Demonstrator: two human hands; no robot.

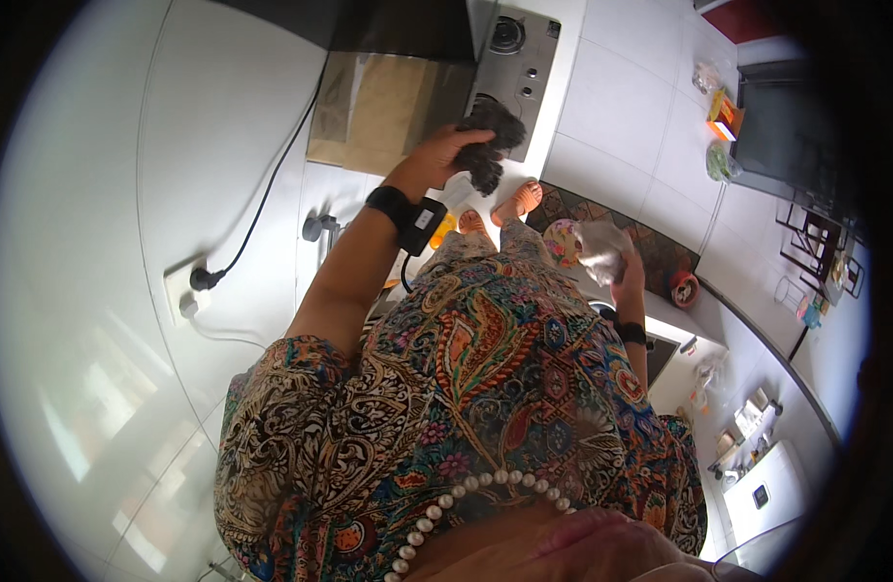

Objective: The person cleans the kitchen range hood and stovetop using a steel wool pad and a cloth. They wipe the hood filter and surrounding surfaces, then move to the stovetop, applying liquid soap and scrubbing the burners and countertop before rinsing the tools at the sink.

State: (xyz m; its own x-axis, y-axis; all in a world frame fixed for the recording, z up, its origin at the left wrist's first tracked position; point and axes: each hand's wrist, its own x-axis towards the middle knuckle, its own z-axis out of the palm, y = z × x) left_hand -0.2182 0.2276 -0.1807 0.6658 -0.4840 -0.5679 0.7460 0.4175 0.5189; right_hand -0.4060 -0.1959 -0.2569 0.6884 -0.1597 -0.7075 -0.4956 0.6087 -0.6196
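My left hand [440, 154] grips a dark grey, crumpled, fluffy cloth [496, 134] near the gas stove [537, 80], below the range hood. A pale grey, bunched cloth [600, 249] is held in my right hand [630, 273], off to the right of my body. The dark cloth hides part of the stove's nearer burner. Beside the pale cloth lies a round, flower-patterned item [560, 242]. My feet in orange sandals [519, 204] show below, between the two hands.
A range hood [395, 109] juts out from the left wall. Its black cord runs to a wall socket [186, 291]. A dark patterned mat [635, 240] lies on the right, with a red round container [684, 289] near its end. Farther right stand a dark table [788, 138] and an orange box [724, 116].
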